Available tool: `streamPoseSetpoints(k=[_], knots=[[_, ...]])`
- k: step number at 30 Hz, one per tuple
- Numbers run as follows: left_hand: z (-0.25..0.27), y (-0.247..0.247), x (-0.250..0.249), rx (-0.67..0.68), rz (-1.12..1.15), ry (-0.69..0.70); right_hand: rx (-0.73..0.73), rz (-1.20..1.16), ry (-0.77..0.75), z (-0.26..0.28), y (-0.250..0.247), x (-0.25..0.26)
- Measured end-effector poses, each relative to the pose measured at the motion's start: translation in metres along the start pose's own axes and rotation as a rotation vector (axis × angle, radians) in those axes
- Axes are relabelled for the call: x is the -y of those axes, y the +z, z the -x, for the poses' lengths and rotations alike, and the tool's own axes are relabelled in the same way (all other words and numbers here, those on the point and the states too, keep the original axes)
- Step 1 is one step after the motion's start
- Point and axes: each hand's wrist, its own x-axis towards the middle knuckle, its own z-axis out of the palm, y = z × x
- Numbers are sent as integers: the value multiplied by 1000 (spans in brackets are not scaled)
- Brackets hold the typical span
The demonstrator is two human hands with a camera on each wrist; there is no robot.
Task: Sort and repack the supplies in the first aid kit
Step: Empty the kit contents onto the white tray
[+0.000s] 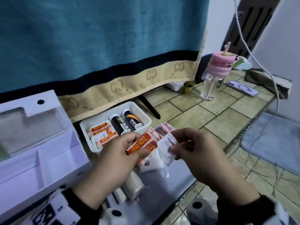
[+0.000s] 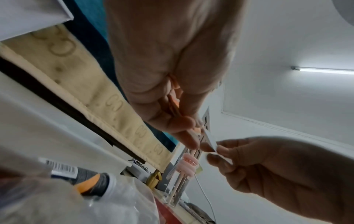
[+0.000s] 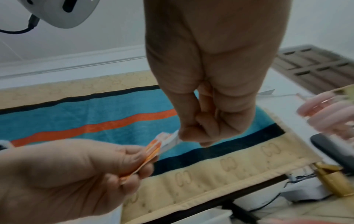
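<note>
Black sleeve cuffs [image 1: 73,197] are seen at the lower edge of the head view, and both hands are raised above a grey surface [image 1: 175,179] on which a wrapped bandage roll [image 1: 134,185] is laid. A fanned bunch of orange-and-white plaster packets [image 1: 142,146] is gripped by the left hand [image 1: 113,156], thumb on top and fingers curled beneath. A white alcohol pad sachet [image 1: 167,145] is pinched between thumb and fingertips of the right hand [image 1: 198,153], its edge touching the packets. To the left, an open white first aid box [image 1: 48,161] with divided compartments is set, its lid raised behind. Just beyond the hands, a white tray [image 1: 144,117] is placed on the tiled floor [image 1: 211,114]; two dark bottles [image 1: 125,121] and more orange packets [image 1: 100,132] are held in it. A pink Bacidin box [image 1: 164,129] is partly hidden beside the tray. Behind, a teal blanket with a beige border [image 1: 97,46] is hung. Farther right, a pink-lidded water bottle [image 1: 215,73] and a phone [image 1: 241,87] are seen.
</note>
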Motion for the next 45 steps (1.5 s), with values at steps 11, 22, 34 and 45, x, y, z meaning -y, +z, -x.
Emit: streamPoseSetpoints(k=[11,22,34,45], knots=[[-9,-6,9,21,-228,-91,-117,380,158,5,2,-54],[-8,-8,15,-9,-264,-138,-90,330,147,-24,42,-56],[-4,-5,7,-9,-475,-89,-164,534,11,-12,32,-63],[-2,1,6,39,-492,-62,-41,-112,25,1,40,-36]])
